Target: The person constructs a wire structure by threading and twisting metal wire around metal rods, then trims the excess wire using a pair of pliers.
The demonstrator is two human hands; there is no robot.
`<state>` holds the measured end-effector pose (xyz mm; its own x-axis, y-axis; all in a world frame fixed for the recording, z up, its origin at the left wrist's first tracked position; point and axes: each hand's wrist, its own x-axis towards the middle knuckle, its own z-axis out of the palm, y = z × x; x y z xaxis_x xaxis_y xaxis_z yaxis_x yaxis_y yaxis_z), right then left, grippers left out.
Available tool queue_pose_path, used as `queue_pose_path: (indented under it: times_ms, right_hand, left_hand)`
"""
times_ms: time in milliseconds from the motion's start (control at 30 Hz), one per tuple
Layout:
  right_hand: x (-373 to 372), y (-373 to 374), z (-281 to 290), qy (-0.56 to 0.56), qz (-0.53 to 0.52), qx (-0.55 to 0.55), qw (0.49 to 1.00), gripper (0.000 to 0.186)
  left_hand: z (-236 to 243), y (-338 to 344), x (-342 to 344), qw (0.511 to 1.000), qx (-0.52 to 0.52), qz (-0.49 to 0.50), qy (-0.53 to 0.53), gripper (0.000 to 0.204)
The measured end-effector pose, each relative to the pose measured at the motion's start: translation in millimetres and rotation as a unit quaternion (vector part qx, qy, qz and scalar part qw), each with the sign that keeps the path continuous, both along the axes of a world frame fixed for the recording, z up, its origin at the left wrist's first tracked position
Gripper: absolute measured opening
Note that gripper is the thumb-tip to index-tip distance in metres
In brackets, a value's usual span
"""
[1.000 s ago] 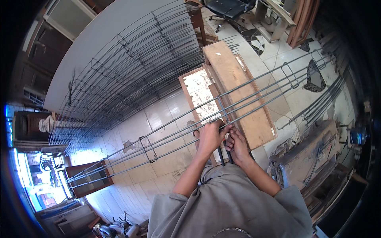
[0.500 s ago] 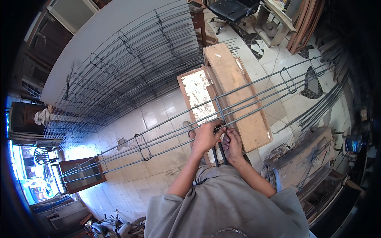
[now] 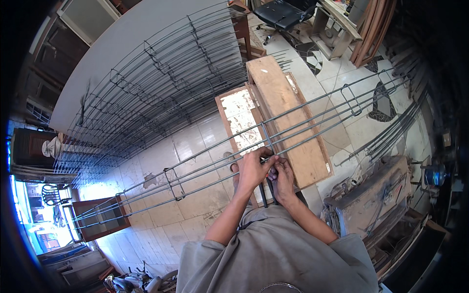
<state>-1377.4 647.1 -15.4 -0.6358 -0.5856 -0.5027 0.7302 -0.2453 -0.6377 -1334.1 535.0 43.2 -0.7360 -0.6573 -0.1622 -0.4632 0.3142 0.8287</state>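
Note:
A long cage of steel bars (image 3: 312,137) with rectangular ties (image 3: 266,134) crosses in front of me diagonally. My left hand (image 3: 254,167) is curled at the lower bars beside the middle tie, its thumb and forefinger pinched at the joint. My right hand (image 3: 284,178) is closed just right of it and below the bar, fingertips close to the left thumb; what it holds is hidden. A tool with two long dark handles (image 3: 264,195) points down between my hands, its head hidden by my fingers. A wooden box-like piece (image 3: 288,112) lies beneath the cage.
Stacked steel cages (image 3: 161,83) lean along a pale panel at upper left. Loose bars (image 3: 381,141) and a dusty stack of boards (image 3: 366,195) lie at right. A black chair (image 3: 278,12) and wooden frames (image 3: 373,31) stand at the back. A framed panel (image 3: 100,217) is at far left.
Both hands stay at the same joint, shifting slightly. My right fingers have drawn closer under the left thumb. The whole view has shifted a little.

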Motion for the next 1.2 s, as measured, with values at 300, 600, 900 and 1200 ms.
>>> queue_pose_path:
  times_ms: [300, 600, 900, 1200]
  right_hand:
    - [8, 9, 10, -0.043, 0.019, 0.018, 0.999, 0.008]
    - [10, 8, 13, -0.03, 0.0, 0.0, 1.0, 0.011]
    - [8, 21, 53, 0.085, 0.099, 0.156, 0.979, 0.012]
    - [-17, 19, 68, 0.573, 0.204, 0.283, 0.742, 0.015]
  left_hand:
    - [-6, -1, 0, 0.999, 0.031, 0.015, -0.011, 0.031]
    - [-5, -1, -1, 0.999, 0.034, 0.004, -0.013, 0.033]
    - [0, 6, 1, 0.999, -0.029, 0.011, -0.011, 0.03]
    - [-6, 13, 4, 0.989, -0.138, 0.021, 0.054, 0.022]
